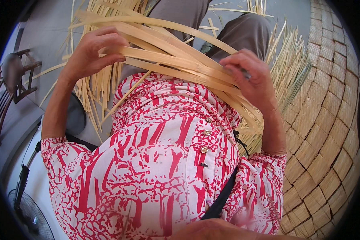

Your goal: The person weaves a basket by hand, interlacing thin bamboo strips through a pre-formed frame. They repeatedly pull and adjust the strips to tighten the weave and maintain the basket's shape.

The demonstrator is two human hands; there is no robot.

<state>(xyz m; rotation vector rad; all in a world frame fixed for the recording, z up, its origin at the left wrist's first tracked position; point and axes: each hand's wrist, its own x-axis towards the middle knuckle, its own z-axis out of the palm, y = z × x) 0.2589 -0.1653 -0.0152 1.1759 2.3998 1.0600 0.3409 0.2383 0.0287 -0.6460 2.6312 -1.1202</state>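
Note:
Long pale bamboo strips [172,60] lie fanned across my lap, some crossing each other. My left hand [96,52] is raised at their left side, thumb and fingers closed on a flat strip. My right hand [250,80] is closed around the strips at their right side, with a small dark grey object [246,74] between thumb and fingers, too small to make out. Grey trousers [240,34] show beyond the strips, above my red-and-white patterned top [156,160].
Loose thin strips [104,92] lie in heaps at left and right. A large woven mat [324,132] covers the right side. A wooden chair [26,70], a dark round seat [74,112] and a fan [30,216] stand at the left, on or by the grey floor [44,32].

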